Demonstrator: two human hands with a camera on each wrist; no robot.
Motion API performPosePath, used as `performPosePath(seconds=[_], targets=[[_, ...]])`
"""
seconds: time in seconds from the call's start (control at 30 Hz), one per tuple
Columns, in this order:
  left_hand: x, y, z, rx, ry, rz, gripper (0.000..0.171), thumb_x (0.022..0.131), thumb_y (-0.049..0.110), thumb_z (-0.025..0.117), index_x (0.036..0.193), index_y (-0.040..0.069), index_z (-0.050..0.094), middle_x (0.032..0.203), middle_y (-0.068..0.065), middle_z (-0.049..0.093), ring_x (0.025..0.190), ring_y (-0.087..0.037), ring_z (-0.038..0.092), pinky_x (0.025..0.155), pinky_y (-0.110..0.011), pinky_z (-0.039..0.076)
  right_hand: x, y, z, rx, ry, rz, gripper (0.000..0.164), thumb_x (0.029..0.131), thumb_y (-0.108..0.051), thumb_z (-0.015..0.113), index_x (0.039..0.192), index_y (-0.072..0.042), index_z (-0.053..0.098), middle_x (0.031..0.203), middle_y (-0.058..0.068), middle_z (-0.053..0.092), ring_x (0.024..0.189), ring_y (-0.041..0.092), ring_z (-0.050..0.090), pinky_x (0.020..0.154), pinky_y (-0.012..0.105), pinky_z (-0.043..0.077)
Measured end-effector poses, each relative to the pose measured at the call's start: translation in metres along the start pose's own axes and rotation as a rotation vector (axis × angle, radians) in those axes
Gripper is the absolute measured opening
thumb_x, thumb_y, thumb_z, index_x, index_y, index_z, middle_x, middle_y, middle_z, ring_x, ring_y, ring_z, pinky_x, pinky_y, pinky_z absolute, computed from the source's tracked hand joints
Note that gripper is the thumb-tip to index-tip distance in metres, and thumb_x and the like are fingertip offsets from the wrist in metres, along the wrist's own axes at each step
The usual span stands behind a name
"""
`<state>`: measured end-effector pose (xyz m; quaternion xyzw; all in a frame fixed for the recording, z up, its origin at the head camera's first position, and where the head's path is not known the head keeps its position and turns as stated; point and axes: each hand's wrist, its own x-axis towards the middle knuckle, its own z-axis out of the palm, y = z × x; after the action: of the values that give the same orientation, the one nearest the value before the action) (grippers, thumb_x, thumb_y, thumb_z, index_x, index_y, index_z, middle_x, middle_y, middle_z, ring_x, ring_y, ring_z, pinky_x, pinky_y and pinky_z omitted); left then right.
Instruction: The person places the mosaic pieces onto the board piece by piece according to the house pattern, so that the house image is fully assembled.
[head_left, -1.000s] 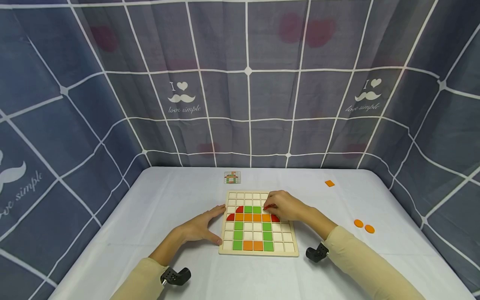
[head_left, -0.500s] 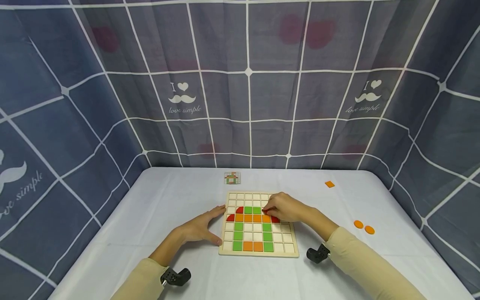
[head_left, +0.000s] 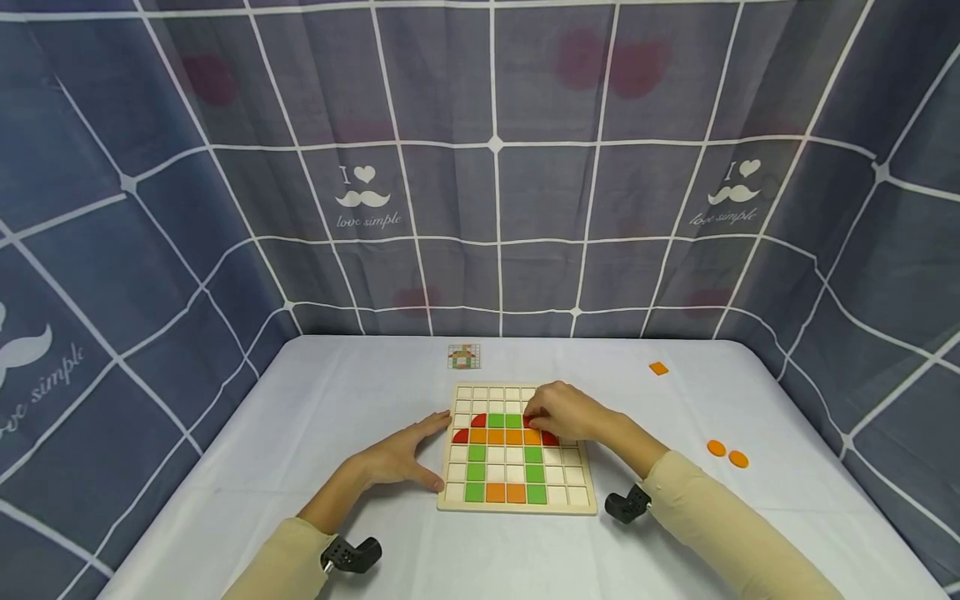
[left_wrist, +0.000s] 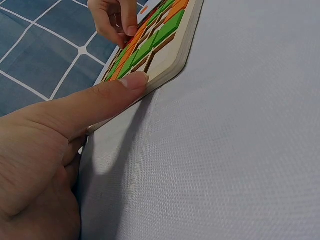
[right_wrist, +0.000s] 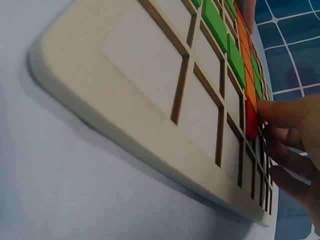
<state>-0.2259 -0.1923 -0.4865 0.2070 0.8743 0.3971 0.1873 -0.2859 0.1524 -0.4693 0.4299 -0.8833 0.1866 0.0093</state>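
Observation:
A wooden grid board (head_left: 517, 508) lies on the table, with green and orange square tiles and red quarter-round tiles in some of its cells. My left hand (head_left: 397, 457) rests along the board's left edge, fingers extended, thumb (left_wrist: 134, 81) on the rim near the close corner. Over the board's right half, my right hand (head_left: 572, 413) has its bent fingertips at a red tile (head_left: 527, 422) right of the green pair, seemingly pinching it at its cell. The fingers hide part of that tile. Below it, another red tile (right_wrist: 251, 120) ends the orange row.
A small printed pattern card (head_left: 464, 357) lies behind the board. To the right are an orange square tile (head_left: 658, 368) and two orange discs, a left disc (head_left: 716, 448) and a right disc (head_left: 738, 459). Checked cloth walls (head_left: 540, 192) surround the white table.
The red tile under my right fingertips has gone down into line with the green pair, and more of it shows. My right hand shifted slightly; the left has stayed still.

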Motion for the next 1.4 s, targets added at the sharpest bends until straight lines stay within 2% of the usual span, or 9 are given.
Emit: performPosePath(seconds=[0.17, 0.4, 0.53, 0.7, 1.13, 1.4], targets=[[0.000, 0.000, 0.000, 0.003, -0.002, 0.005, 0.114, 0.067, 0.028, 0.098, 0.162, 0.013, 0.037, 0.170, -0.001, 0.024, 0.156, -0.032, 0.013, 0.122, -0.060, 0.012, 0.001, 0.001, 0.001, 0.031, -0.004, 0.037, 0.011, 0.092, -0.009, 0.078, 0.103, -0.007, 0.081, 0.095, -0.002, 0.073, 0.082, 0.008, 0.060, 0.075, 0.030, 0.055], [0.001, -0.001, 0.000, -0.001, -0.002, 0.006, 0.114, 0.067, 0.028, 0.098, 0.162, 0.013, 0.037, 0.170, -0.001, 0.024, 0.156, -0.032, 0.013, 0.122, -0.060, 0.012, -0.001, 0.003, -0.001, 0.055, -0.026, 0.052, 0.014, 0.092, -0.008, 0.078, 0.106, -0.007, 0.080, 0.097, -0.003, 0.073, 0.085, 0.008, 0.061, 0.080, 0.032, 0.056], [0.001, -0.002, 0.000, 0.000, -0.003, 0.002, 0.114, 0.067, 0.028, 0.098, 0.162, 0.014, 0.036, 0.170, -0.001, 0.023, 0.156, -0.032, 0.013, 0.122, -0.060, 0.012, -0.005, 0.003, -0.008, 0.064, -0.036, 0.066, 0.016, 0.092, -0.009, 0.077, 0.107, -0.007, 0.080, 0.099, -0.002, 0.073, 0.086, 0.009, 0.063, 0.080, 0.032, 0.057], [0.000, -0.001, 0.000, -0.005, 0.003, -0.007, 0.115, 0.066, 0.028, 0.099, 0.162, 0.014, 0.037, 0.170, -0.002, 0.024, 0.156, -0.033, 0.013, 0.122, -0.060, 0.012, -0.014, 0.008, -0.021, 0.076, -0.009, 0.059, 0.017, 0.093, -0.008, 0.076, 0.109, -0.004, 0.079, 0.102, 0.002, 0.074, 0.086, 0.011, 0.065, 0.077, 0.032, 0.057], [0.001, 0.000, 0.000, -0.010, -0.004, -0.004, 0.115, 0.067, 0.027, 0.099, 0.162, 0.014, 0.036, 0.170, -0.002, 0.023, 0.156, -0.032, 0.012, 0.122, -0.060, 0.012, -0.069, 0.037, -0.065, 0.038, 0.067, 0.151, 0.021, 0.091, -0.006, 0.077, 0.111, 0.000, 0.076, 0.099, 0.004, 0.075, 0.085, 0.015, 0.065, 0.074, 0.035, 0.056], [0.001, 0.001, 0.000, -0.016, 0.008, -0.013, 0.115, 0.066, 0.026, 0.099, 0.162, 0.015, 0.038, 0.170, -0.002, 0.025, 0.156, -0.032, 0.013, 0.122, -0.060, 0.012, -0.107, 0.059, -0.082, -0.004, 0.120, 0.244, 0.025, 0.089, -0.009, 0.081, 0.112, 0.001, 0.076, 0.096, 0.002, 0.074, 0.084, 0.015, 0.065, 0.075, 0.040, 0.057]])
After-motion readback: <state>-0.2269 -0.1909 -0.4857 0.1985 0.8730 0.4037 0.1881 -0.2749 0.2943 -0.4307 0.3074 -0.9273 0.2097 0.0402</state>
